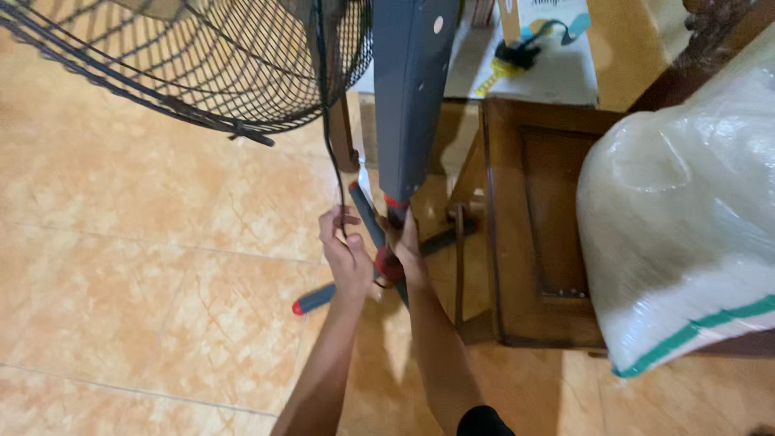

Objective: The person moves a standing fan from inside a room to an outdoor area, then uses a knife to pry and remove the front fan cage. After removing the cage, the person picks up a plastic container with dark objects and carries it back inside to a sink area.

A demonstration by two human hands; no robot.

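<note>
1. Sacking first: I see a bulging white woven plastic sack with a green stripe (678,218) lying on a dark brown wooden cabinet (541,234); its contents are hidden.
2. My left hand (345,246) curls loosely around a thin black cable (327,121), fingers partly closed.
3. My right hand (408,250) grips the red collar (389,265) at the foot of the grey fan pole (412,89), fingers wrapped shut.
4. Grey cross-shaped base legs with red tips (323,297) rest on the orange tiled floor (145,266), beside the cabinet; the black wire fan cage (202,56) hangs above.
</note>
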